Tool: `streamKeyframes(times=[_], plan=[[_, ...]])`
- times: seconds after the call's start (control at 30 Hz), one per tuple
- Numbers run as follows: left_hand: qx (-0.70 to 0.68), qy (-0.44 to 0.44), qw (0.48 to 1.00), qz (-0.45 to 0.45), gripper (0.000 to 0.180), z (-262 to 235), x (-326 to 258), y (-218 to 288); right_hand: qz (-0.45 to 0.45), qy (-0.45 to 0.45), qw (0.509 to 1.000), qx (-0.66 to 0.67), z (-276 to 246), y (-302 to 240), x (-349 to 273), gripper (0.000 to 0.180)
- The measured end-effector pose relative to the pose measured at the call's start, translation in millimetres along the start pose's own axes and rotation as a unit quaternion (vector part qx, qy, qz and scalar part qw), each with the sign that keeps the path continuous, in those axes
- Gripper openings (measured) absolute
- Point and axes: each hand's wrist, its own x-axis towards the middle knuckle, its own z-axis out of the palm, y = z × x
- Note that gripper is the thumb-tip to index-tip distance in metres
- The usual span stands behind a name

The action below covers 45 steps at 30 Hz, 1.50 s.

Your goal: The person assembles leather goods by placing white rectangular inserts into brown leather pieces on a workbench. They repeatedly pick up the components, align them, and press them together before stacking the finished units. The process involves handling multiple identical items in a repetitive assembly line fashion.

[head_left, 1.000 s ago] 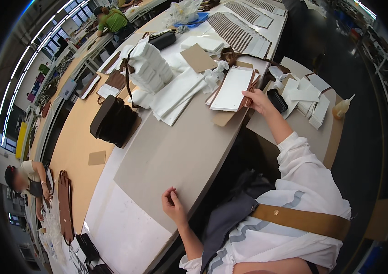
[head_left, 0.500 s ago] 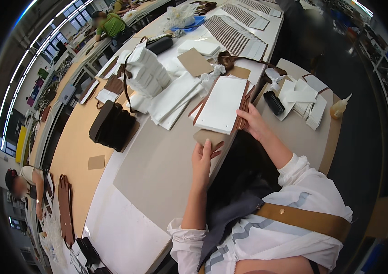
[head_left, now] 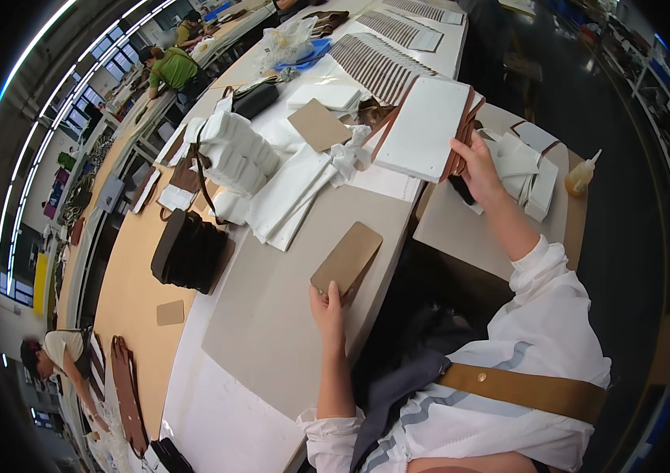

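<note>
My left hand (head_left: 329, 306) grips a tan rectangular board (head_left: 348, 257) with rounded corners by its near end, tilted over the grey mat (head_left: 268, 307). Out to the right, my right hand (head_left: 477, 167) is closed on the edge of a white-faced panel (head_left: 423, 130) with small holes along one end. Brown leather strips or layers show along the panel's sides, and I cannot make out how many. This panel is held up above the right edge of the table, apart from the board.
Folded white padding (head_left: 292, 193), a stacked white bundle (head_left: 232, 142) and black folded pieces (head_left: 187, 252) lie beyond the mat. Another tan board (head_left: 318, 124) rests farther back. A side table at right carries white pieces (head_left: 540, 189) and a glue bottle (head_left: 582, 175). Co-workers are at left.
My right hand has lifted the white panel away to the right and farther off. My left hand has drawn the tan board out from beside it, nearer to me, so its whole face shows.
</note>
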Motion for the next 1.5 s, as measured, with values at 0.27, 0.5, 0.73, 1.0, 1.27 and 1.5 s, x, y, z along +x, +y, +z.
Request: streamKeyframes(times=[0.27,0.5,0.73,1.0,1.27,1.5], plan=[[0.529,0.136,0.805,0.233,0.083,-5,-28,-13,-0.069,0.129,0.989,0.013,-97,-61,145,0.02],[0.588,0.128,0.779,0.176,0.06,-15,-82,-9,-0.093,0.132,0.987,-0.021,-158,-70,246,0.021],[0.627,0.156,0.75,0.14,0.044,3,-69,-2,-0.003,0.191,0.98,-0.059,-226,11,322,0.027],[0.656,0.166,0.731,0.081,0.045,10,-66,2,-0.066,0.099,0.992,-0.049,-175,6,415,0.025],[0.673,0.175,0.715,0.078,0.047,12,-69,-3,-0.028,0.21,0.938,-0.274,-123,60,425,0.062],[0.504,0.219,0.827,0.12,0.045,3,-80,-7,0.123,-0.261,0.943,-0.166,32,-5,187,0.04]])
